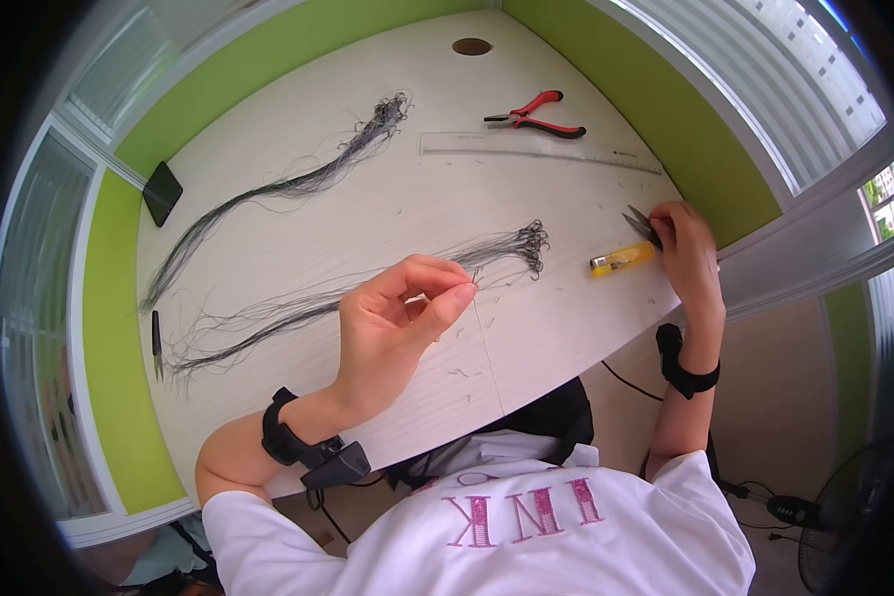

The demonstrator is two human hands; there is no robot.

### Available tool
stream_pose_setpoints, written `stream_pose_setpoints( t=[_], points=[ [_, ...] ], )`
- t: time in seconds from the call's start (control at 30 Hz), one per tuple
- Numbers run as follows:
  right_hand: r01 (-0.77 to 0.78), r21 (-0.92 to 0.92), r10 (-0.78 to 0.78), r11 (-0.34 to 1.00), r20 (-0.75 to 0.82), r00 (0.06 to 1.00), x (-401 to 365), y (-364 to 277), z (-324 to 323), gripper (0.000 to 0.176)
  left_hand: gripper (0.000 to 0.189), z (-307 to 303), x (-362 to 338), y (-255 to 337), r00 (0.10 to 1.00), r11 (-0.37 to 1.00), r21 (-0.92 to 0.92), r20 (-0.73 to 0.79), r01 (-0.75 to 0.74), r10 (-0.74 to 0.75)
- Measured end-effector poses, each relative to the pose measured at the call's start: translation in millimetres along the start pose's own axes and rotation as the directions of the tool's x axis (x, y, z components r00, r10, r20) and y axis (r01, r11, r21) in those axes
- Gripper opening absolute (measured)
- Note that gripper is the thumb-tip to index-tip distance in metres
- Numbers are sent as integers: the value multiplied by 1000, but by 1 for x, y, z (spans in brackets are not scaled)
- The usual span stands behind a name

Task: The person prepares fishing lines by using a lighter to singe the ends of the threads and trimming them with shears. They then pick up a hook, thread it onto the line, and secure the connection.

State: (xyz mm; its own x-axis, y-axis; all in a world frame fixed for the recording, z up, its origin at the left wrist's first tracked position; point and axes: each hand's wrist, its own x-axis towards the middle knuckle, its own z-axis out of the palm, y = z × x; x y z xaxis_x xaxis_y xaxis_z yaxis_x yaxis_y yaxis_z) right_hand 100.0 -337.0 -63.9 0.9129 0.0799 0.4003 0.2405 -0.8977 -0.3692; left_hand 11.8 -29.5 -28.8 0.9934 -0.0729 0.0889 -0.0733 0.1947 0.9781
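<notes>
Thumb and forefinger of my left hand (392,323) pinch a small dark fishing hook (476,277), and a thin line trails down from it toward the table's front edge. Most of the hook is hidden by the fingertips. Over at the right side, the fingers of my right hand (687,253) close on the dark handles of a small pair of scissors (639,221), blades pointing away to the left. A yellow lighter (621,260) lies just beside that hand. Behind my left hand stretches a bundle of hooks on dark lines (521,244).
Farther back lies a second bundle of hooked lines (313,179). Red-handled pliers (536,117) and a clear ruler (536,146) rest at the back right. At the left edge are a black phone-like object (162,194) and dark tweezers (157,343). Green panels (685,129) border the table.
</notes>
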Motion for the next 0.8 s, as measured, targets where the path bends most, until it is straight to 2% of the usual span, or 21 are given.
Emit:
stream_pose_setpoints(
  t=[0.17,0.23,0.37,0.47,0.57,0.63,0.67,0.7,0.73,0.8],
  points=[
    [29,-74,-34,997,-69,997,0,-9,-4,9,4,0,0,0,1000,1000,-7,-4,-4,4],
    [-122,46,122,991,3,993,-3,-22,-16,15,5,-1,1,1,1000,1000,-8,-13,11,-11],
    [-110,54,106,992,67,992,-6,-18,-24,21,4,-1,2,-2,1000,1000,4,-25,0,0],
    [-168,73,156,983,139,978,0,-18,-25,22,5,0,2,-3,999,1000,14,-35,8,-8],
    [-135,24,131,991,124,984,3,-17,-22,21,5,0,1,-3,999,1000,2,-35,0,0],
    [-204,191,219,960,-59,974,1,-29,-27,23,5,0,2,-2,998,1000,-3,-56,-18,18],
    [-193,201,207,960,-48,977,-2,-39,-31,23,5,-1,3,-2,999,999,7,-34,-38,38],
    [-145,523,205,840,-58,977,-7,-53,-36,24,5,-3,2,-1,999,998,20,-8,-54,54],
    [-82,781,215,619,-68,974,-15,-64,-37,25,5,-4,1,-2,999,998,29,-16,-51,51],
    [-55,927,30,370,47,998,-34,-88,-31,25,6,-3,2,-4,995,991,80,-6,-103,104]
  ],
)
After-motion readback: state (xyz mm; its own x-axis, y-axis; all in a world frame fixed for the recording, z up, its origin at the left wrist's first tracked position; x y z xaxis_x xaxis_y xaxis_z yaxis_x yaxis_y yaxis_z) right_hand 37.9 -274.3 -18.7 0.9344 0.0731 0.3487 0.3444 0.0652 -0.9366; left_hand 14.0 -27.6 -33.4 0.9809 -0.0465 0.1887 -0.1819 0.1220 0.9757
